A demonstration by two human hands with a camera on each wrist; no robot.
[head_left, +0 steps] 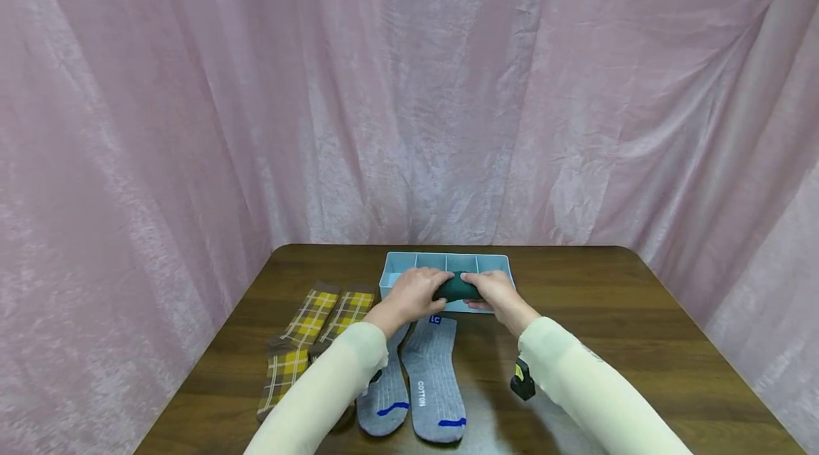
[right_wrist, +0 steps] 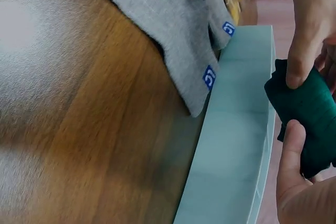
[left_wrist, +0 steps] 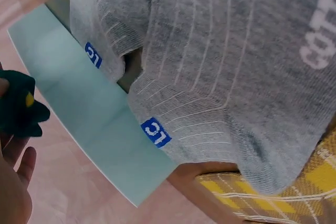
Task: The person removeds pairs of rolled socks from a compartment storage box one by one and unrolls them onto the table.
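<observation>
Both hands hold a rolled dark green sock bundle above the near side of a light blue divided box. My left hand grips its left end, and my right hand grips the right end. In the right wrist view, both thumbs press on the ribbed green fabric. A small yellow mark shows on the bundle in the left wrist view. Closer to me, two grey socks lie flat side by side, their cuffs with blue labels near the box.
Yellow plaid socks with brown ends lie on the left of the brown wooden table, partly hidden by the left sleeve. Dividers split the box into several compartments, some blocked by the hands. A pink curtain hangs behind the table.
</observation>
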